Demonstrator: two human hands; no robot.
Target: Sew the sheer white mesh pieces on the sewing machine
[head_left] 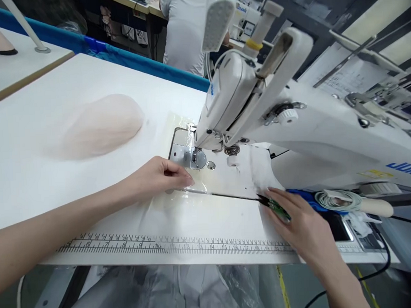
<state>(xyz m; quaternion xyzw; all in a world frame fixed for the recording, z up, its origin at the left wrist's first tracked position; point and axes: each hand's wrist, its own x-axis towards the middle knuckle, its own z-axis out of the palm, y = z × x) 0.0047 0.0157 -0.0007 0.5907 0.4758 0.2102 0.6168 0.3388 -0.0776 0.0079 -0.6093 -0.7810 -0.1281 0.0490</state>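
Note:
My left hand is closed in a pinch just in front of the needle plate of a white sewing machine. Whatever its fingertips hold, if anything, is too small to make out. At the right of the machine bed, my right hand is wrapped round green-handled thread snips, their dark tips pointing left. A piece of white cloth lies on the bed beside the fingers of that hand. Left of the machine, a pale beige, rounded cup-shaped piece rests on the white table.
A printed ruler strip runs along the table's front edge. Right of my right hand lie a coil of pale cord and a dark flat device. A blue cloth trough borders the far edge. A person in white is beyond it.

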